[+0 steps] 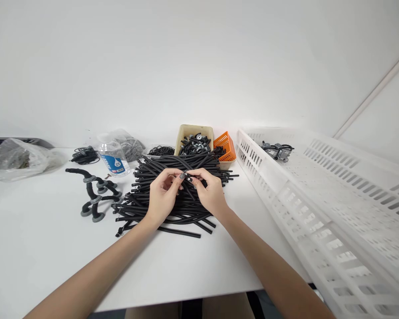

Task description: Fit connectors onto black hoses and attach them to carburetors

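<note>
My left hand (165, 191) and my right hand (209, 189) meet over a pile of black rubber tubes (182, 218). Both are closed in a pinch on the end of one black tube (188, 192), whose length slants down between them. The fingertips cover whatever is at that end. To the left of the pile lie several short bent black hoses (92, 191) with grey round fittings, leaning on one another.
Behind the pile stand a cream bin (180, 133) of black and grey parts and a tilted orange basket (231, 148). A large white slotted crate (272, 186) borders the right side. A clear bottle (114, 157) and plastic bags (20, 159) stand leftward on the white table (53, 230).
</note>
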